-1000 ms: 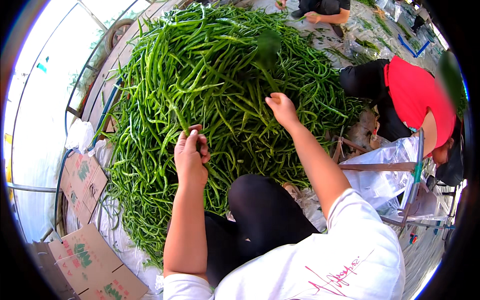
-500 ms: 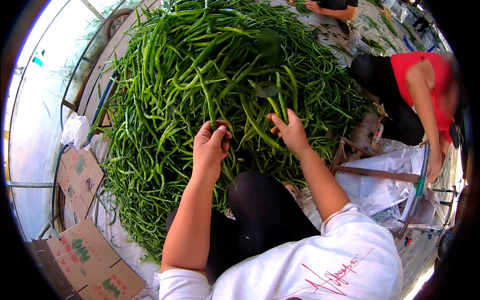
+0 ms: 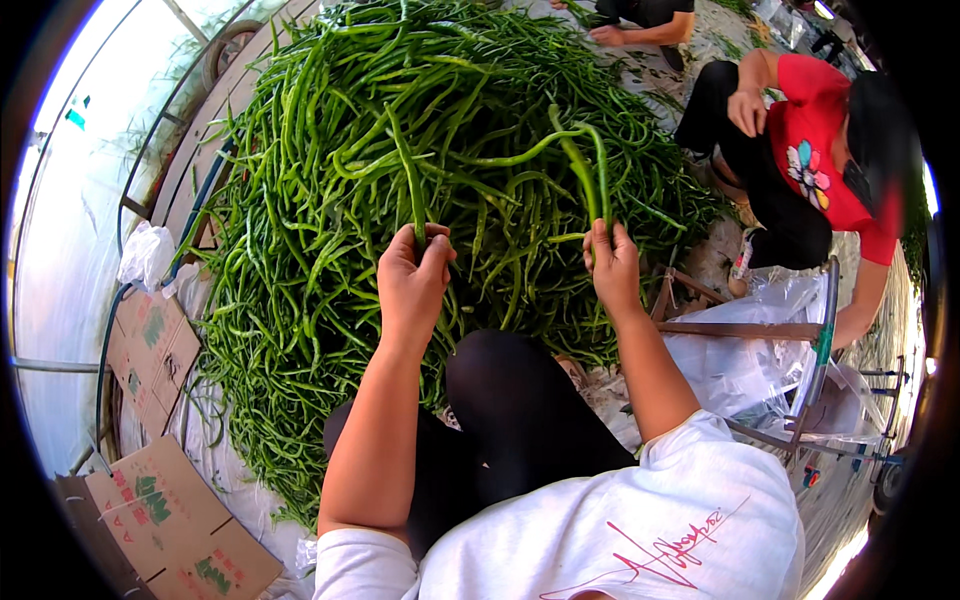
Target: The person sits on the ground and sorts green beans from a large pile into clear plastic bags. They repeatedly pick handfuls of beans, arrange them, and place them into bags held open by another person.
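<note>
Hands (image 3: 408, 285) (image 3: 614, 275) moved apart, left pinching 1 green pepper (image 3: 407, 165), right holding others (image 3: 583, 180), frame (image 3: 745, 329) holding clear plastic (image 3: 712, 368)

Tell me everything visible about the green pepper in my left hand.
The green pepper is long and slim, with smooth-looking skin, narrowing toward its far end. It points away from you, leaning slightly left. Your left hand pinches its near end, hiding that tip. Behind it lies the pepper heap.
</note>
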Tool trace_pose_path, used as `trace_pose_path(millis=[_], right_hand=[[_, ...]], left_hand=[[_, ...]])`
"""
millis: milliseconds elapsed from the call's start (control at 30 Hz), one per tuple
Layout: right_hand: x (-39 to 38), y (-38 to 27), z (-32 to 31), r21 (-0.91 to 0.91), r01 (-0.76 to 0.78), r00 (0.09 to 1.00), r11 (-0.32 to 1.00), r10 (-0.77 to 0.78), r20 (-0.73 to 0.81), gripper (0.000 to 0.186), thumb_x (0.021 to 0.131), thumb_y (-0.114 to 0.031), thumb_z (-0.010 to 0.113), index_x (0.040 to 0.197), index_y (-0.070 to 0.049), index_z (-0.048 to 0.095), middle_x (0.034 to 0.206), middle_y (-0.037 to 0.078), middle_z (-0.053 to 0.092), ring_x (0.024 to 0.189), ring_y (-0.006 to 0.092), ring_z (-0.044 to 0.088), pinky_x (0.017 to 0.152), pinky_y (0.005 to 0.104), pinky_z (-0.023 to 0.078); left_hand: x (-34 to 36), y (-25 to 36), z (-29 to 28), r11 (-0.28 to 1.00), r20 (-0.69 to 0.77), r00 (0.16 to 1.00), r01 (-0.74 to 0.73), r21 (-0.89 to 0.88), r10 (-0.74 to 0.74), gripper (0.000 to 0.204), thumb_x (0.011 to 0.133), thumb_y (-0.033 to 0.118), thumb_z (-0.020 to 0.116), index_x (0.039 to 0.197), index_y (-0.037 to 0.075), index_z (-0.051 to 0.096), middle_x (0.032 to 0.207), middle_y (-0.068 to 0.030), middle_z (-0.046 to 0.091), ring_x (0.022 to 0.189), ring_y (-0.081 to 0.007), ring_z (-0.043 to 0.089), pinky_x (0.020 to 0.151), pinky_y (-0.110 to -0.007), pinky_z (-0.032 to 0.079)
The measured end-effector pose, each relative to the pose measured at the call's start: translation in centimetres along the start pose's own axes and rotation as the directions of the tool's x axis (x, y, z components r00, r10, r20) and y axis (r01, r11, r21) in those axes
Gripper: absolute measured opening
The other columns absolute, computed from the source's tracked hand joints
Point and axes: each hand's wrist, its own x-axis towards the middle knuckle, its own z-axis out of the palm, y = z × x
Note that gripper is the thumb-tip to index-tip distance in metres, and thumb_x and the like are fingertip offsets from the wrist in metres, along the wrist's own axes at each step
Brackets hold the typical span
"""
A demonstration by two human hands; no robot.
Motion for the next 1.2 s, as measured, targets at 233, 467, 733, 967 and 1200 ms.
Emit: trace_pose_path(millis=[233,467,733,967,1200], right_hand=[[-5.4,-4.3,1.0,0.059,-0.113,0.909,0.992,0.079,0.409,0.042,0.095,-0.031,0.058,0.127,-0.004,0.054,0.077,-0.004,0.053,0.060,0.0044,0.045,0.054,0.0213,0.038],[-6.8,-4.7,1.3,0.057,-0.067,0.934,0.996,0.043,0.355,0.030,0.094,-0.024,0.059,0.118,-0.005,0.060,0.077,-0.004,0.056,0.068,0.0047,0.048,0.063,0.0214,0.041],[-1.3,-3.5,-6.5,0.557,-0.066,0.997,0.828,0.075,0.006,0.023,0.096,-0.019,0.055,0.113,-0.004,0.058,0.091,0.007,0.062,0.078,0.0149,0.056,0.069,0.0277,0.048],[-4.3,-3.2,0.1,0.522,-0.232,0.972,0.821,0.174,0.158,0.022,0.096,-0.020,0.054,0.112,-0.005,0.058,0.098,0.009,0.064,0.086,0.0167,0.060,0.079,0.0298,0.051],[-5.7,-4.0,7.5,0.608,-0.204,0.947,0.767,-0.002,0.321,0.021,0.096,-0.018,0.056,0.113,-0.008,0.062,0.098,0.006,0.066,0.086,0.0145,0.061,0.079,0.0304,0.052]], left_hand=[[-1.7,1.5,2.1,0.269,0.471,0.628,-0.733,0.625,0.620,0.046,0.063,-0.005,0.070,0.103,0.016,0.071,0.118,-0.0008,0.054,0.092,-0.0204,0.054,0.072,-0.029,0.050],[-1.9,1.8,0.9,-0.032,0.569,0.550,-0.701,0.712,0.611,0.042,0.056,0.002,0.068,0.096,0.016,0.067,0.097,0.0038,0.060,0.092,-0.0200,0.053,0.076,-0.032,0.049],[-2.5,2.4,-3.4,0.118,0.231,0.970,-0.222,0.968,-0.074,0.019,0.084,0.024,0.065,0.095,0.009,0.060,0.080,-0.0089,0.066,0.079,-0.0326,0.063,0.070,-0.045,0.047],[-2.2,0.0,-2.0,0.968,0.408,0.891,0.114,0.222,-0.198,0.015,0.084,-0.001,0.059,0.097,0.003,0.052,0.081,-0.0024,0.056,0.065,-0.0113,0.055,0.058,-0.025,0.046],[-2.7,-0.6,1.5,0.997,0.339,0.937,0.073,0.036,-0.081,0.017,0.090,0.010,0.063,0.104,0.005,0.058,0.083,0.0002,0.060,0.066,-0.0069,0.052,0.059,-0.021,0.043]])
